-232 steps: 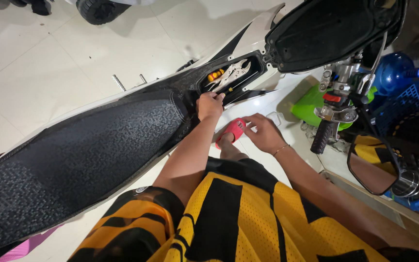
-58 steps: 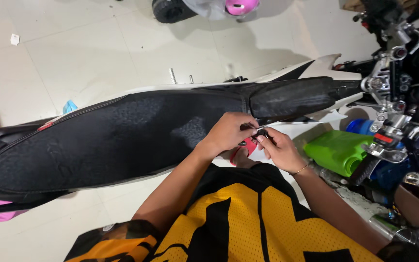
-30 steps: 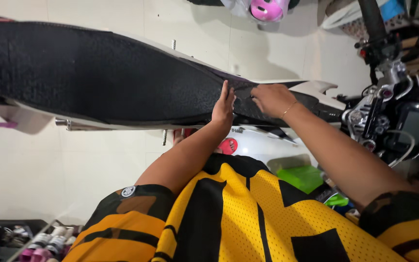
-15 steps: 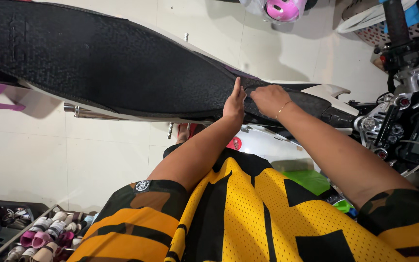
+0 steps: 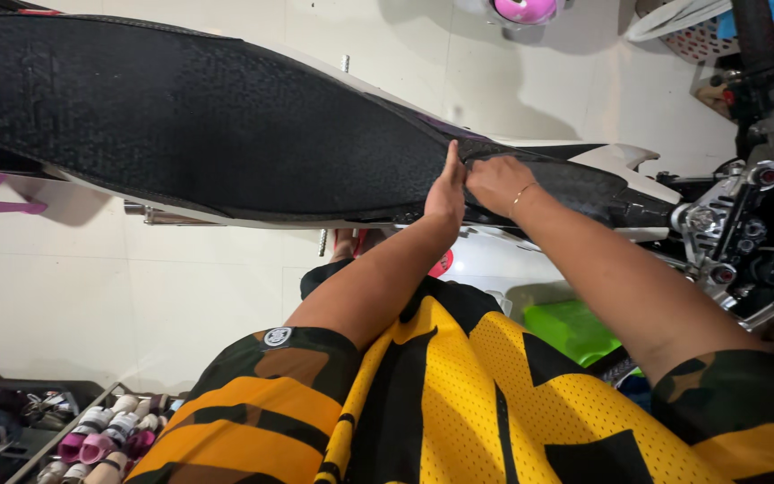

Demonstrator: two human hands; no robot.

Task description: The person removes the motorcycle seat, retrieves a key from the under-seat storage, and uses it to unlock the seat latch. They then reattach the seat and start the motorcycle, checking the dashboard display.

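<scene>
Hands meet on the narrow front end of the black seat [image 5: 226,125]. Your left hand [image 5: 445,193] presses flat, fingers together; your right hand [image 5: 494,179] pinches the cover's edge just beside it.

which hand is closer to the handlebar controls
Right. The right hand presses the black seat on the side toward the handlebar controls; the left hand sits just beyond it.

A long black motorcycle seat [image 5: 226,125] with a textured, woven-looking cover lies flat on the white bodywork [image 5: 620,161], running from the upper left down to a narrow front tip at the right. Its broad rear part fills the left; the surface looks intact and matte.
</scene>
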